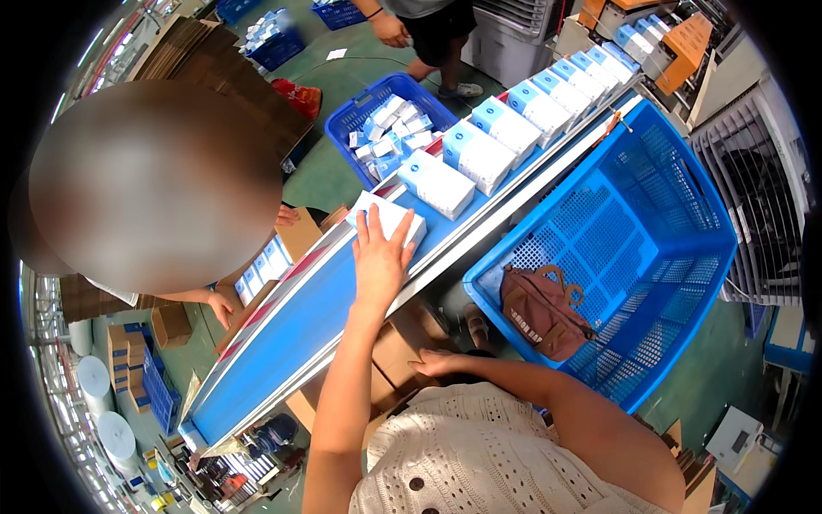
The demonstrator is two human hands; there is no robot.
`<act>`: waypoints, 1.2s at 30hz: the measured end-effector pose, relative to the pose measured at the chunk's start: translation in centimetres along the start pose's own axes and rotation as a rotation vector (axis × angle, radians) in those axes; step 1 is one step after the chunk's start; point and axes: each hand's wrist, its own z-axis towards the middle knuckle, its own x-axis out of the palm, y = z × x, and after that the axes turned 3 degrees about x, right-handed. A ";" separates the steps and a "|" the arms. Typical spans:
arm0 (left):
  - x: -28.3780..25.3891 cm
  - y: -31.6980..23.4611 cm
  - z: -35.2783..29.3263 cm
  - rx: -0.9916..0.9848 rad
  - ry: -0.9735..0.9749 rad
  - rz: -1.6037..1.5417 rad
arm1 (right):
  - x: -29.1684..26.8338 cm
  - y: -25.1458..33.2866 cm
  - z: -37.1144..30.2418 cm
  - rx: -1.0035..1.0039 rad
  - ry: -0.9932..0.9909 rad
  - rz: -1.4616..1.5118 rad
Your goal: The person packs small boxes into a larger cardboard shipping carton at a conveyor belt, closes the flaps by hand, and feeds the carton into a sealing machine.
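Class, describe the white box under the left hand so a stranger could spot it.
Find the long blue conveyor belt. Follow its row of white-and-blue cardboard boxes to the row's lower-left end, the white rectangular box. Unlike its neighbours, it has the person's left hand on it.

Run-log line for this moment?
left hand: spread on white rectangular carton | right hand: beside brown cardboard box | surface: blue conveyor belt | nearby: blue plastic basket
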 end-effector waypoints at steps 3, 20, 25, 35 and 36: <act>-1.0 1.9 -1.7 0.081 0.035 -0.173 | 0.7 -0.5 0.6 -0.012 -0.036 0.017; -1.8 5.6 -6.6 -0.048 -0.139 -0.032 | 1.5 -0.3 1.5 0.011 -0.113 0.010; -1.3 7.0 -7.8 -0.111 -0.090 -0.253 | 1.2 -0.8 1.8 0.020 -0.100 0.020; -0.2 11.6 -14.5 -0.723 -0.357 -0.757 | -0.1 0.9 -0.3 0.078 -0.013 0.057; 0.2 12.1 -15.0 -0.698 -0.393 -0.715 | -0.2 1.0 -0.5 0.079 -0.004 0.052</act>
